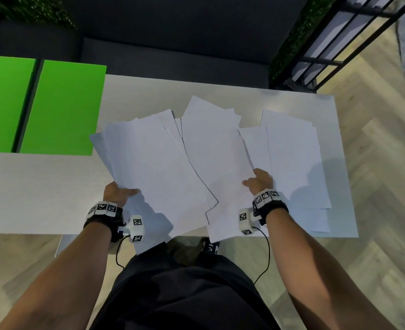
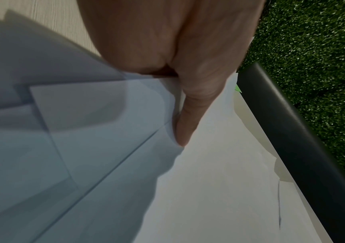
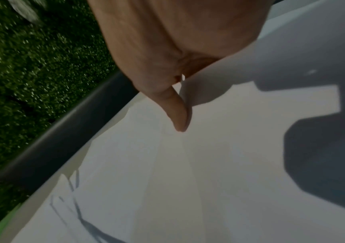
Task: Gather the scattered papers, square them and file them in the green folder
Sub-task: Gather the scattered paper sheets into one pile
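Left hand point(image 1: 115, 195) pinching the near-left edge of a fanned sheaf of papers point(image 1: 163, 167), thumb point(image 2: 185, 125) on top, fingers tucked beneath and out of sight. Right hand point(image 1: 258, 183) gripping the near-right side of the same loose spread, thumb point(image 3: 178, 113) pressed onto the top sheet, the rest of the fingers hidden under it. Sheaf raised at its near edge, overhanging the near side of the table point(image 1: 42, 186), sheets splayed at differing angles, nothing squared yet. Further sheets point(image 1: 299, 163) lying flat to the right of the right hand, seemingly not gathered in. Green folder point(image 1: 61, 108) lying open and flat at the far left, well apart from the papers.

Likely trouble: lower sheets slipping out of so uneven a fan and dropping off the near edge onto the floor, both grips biting only the margins. Corners liable to crease if pushed together while crossed. Right-hand sheets easily left behind.
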`<state>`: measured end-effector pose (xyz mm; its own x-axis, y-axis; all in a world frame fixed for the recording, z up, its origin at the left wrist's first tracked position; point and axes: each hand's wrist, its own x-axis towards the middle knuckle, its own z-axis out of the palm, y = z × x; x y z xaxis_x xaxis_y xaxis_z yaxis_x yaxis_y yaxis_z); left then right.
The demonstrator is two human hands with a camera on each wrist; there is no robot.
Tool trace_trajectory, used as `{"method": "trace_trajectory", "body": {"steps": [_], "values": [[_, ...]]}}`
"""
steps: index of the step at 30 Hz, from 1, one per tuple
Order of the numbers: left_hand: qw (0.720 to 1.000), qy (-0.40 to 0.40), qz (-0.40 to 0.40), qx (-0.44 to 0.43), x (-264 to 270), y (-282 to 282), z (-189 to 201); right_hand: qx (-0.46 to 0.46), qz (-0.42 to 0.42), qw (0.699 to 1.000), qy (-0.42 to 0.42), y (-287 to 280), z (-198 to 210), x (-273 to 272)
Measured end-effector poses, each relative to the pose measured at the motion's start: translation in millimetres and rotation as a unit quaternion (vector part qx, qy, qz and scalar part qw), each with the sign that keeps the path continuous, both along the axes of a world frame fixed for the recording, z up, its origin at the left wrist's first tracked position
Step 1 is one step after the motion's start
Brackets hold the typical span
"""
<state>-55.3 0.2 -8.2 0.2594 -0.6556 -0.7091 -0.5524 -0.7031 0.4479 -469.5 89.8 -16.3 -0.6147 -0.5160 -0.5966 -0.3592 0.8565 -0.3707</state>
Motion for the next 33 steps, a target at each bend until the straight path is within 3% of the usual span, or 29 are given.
{"method": "trace_trajectory", "body": {"steps": [4, 10, 16, 21, 28, 33], "values": [[1.000, -0.006, -0.012, -0.008, -2, 1, 2, -0.072, 0.009, 0.996, 0.046, -8, -13, 11], [1.000, 0.008, -0.001, -0.029, 0, 4, 3, 0.000, 0.171, 0.978, 0.120, -48, -20, 28], [1.000, 0.006, 0.000, -0.018, -3, 4, 4, 0.063, 0.236, 0.964, 0.103, -83, -16, 22], [1.000, 0.018, 0.017, -0.019, -4, 8, 8, 0.030, 0.168, 0.979, 0.113, -88, -19, 25], [0.999, 0.023, 0.021, -0.013, -4, 8, 10, 0.101, 0.153, 0.973, 0.143, -97, -15, 36], [1.000, 0.023, 0.016, -0.007, 0, 6, 5, 0.073, 0.132, 0.980, 0.132, -97, -24, 35]]}}
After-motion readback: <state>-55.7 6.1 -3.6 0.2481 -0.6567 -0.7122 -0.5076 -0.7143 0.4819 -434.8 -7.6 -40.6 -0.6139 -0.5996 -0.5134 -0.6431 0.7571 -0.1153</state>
